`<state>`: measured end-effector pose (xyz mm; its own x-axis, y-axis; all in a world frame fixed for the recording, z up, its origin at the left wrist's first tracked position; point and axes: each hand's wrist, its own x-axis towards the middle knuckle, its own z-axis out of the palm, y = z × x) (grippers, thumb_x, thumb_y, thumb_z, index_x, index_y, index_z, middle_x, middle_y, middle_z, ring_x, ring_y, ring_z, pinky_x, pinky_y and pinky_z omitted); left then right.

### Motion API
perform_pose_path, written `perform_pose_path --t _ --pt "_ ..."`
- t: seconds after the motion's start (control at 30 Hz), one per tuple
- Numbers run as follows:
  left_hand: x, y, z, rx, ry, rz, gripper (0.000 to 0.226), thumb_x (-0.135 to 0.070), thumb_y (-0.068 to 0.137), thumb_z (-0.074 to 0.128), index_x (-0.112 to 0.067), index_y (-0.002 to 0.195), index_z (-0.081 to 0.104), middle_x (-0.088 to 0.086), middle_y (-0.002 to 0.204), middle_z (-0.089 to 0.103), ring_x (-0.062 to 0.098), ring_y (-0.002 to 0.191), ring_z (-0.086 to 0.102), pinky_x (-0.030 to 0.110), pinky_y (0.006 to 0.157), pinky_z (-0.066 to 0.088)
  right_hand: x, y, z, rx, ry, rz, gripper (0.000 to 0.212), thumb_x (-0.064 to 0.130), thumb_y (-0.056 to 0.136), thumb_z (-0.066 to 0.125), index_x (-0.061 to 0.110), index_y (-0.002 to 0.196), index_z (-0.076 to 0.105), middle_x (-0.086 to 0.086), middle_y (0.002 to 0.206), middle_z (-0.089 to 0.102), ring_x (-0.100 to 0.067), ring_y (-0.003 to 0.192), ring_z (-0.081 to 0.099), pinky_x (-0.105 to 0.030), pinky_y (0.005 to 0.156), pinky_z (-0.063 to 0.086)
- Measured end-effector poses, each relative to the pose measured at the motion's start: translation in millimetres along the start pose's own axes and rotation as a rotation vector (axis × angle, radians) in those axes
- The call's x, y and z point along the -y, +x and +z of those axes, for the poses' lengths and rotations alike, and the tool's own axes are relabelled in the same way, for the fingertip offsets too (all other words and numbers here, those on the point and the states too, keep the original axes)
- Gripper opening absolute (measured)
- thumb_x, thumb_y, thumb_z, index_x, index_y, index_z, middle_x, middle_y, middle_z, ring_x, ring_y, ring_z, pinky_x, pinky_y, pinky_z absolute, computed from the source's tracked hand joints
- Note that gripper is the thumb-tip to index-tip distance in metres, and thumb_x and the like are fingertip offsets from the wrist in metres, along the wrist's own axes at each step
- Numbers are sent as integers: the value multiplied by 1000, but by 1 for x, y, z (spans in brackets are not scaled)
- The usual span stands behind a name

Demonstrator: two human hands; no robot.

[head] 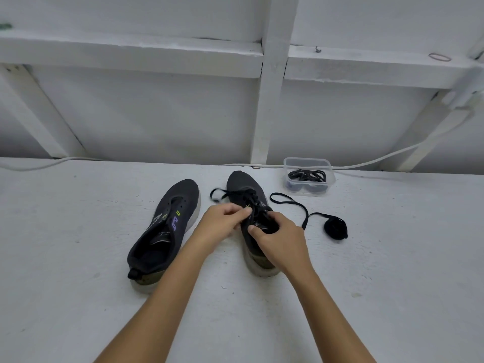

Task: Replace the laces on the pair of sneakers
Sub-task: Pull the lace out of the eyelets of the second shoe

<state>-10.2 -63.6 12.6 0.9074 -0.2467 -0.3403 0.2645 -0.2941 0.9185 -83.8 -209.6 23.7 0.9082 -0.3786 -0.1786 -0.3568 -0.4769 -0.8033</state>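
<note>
Bench: the white painted bench (78, 205) carries everything; both shoes lie near the middle of it, toes toward the far edge by the wall.

Left sneaker: the dark grey knit sneaker with purple and green marks (163, 231) has no lace at all, its eyelets are bare. I judge its old lace is out and the new one is not yet started.

Right sneaker: the dark grey knit sneaker with a lace in it (251, 218) stands just beside the first, on its right. A black flat lace (246, 196) crosses its eyelets, with a loose loop hanging off the left side near the toe. Whether this lace is going in or coming out, I cannot tell.

Hands: the left hand (222, 222) pinches the lace between thumb and fingers over the tongue; the right hand (277, 238) has curled fingers at the shoe's opening, holding the shoe or the lace, the frame does not show which.

Loose lace: a black lace rolled into a small coil (335, 227), with a free tail, lies to the right of the right sneaker.

Box: a small clear plastic box (309, 163) at the far edge holds more black laces (307, 176).

Left to do: finish this shoe, then lace the bare one.
</note>
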Motion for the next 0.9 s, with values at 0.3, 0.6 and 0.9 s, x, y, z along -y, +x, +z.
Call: perform_pose_path --t 0.3,0.6,0.9 --pt "-4 12 -8 -582 -441 16 19 -32 100 59 -14 94 63 0 87 66 10 78 65 26 64 54 0 1 1 3 -3 10 49 50 80 74 33 126 66 15 107 71 -8 102 64 -27 91 54" --pt "15 1 -3 19 -147 18 20 -36 90 72 -23 105 76 4 109 74 19 102 69 26 79 55 1 -1 0 7 -1 -2 43 46 83 73 33 123 65 19 100 68 -5 99 61 -18 81 45" --pt "15 0 3 -45 -180 69 13 -25 103 55 -17 98 62 -5 101 77 7 99 71 32 83 54 2 -1 -1 3 13 -24 38 46 88 69 33 123 63 20 97 65 -7 103 62 -24 88 49"
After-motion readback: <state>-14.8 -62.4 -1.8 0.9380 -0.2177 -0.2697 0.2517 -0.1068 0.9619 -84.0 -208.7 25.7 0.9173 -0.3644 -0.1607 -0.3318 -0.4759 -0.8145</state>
